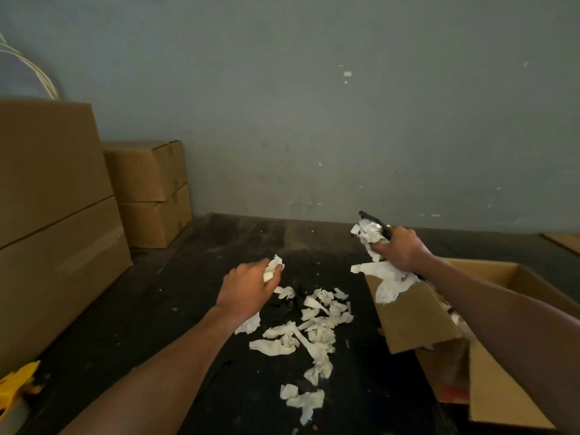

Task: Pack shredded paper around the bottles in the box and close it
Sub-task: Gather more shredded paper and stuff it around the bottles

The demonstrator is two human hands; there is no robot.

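Left hand (248, 285) closed on a small wad of white paper (272, 269), raised over the dark table (175, 309). Loose shredded paper (314, 334) scattered on the table just right of and below that grip. Right hand (400, 248) clamped on a bigger crumpled clump (368, 232) plus a dark tool (372, 218), type unclear. More paper hanging under that grip, draped on the box flap (411, 315). Open box (489, 381) below and right of the right hand, interior mostly hidden by the forearm; bottles not discernible. Stacked closed cartons (150, 189) far left of both grips.
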